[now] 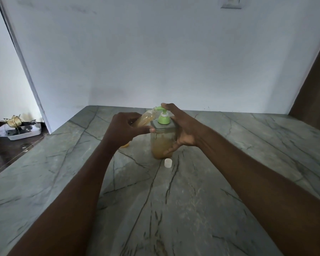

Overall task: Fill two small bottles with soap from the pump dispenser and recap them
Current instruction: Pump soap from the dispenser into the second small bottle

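Leaning bottle (pixel 145 118), mouth toward pump (pixel 163 118)

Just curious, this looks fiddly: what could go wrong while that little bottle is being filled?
The small bottle, tilted in the left hand, meets the green pump spout only at its mouth; a slip as the right hand presses could drip soap onto the counter. The loose white cap lies near the dispenser, where a hand might knock it away.

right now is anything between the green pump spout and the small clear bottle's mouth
Nothing visible: the left hand holds the small clear plastic bottle tilted, mouth at the green pump spout.
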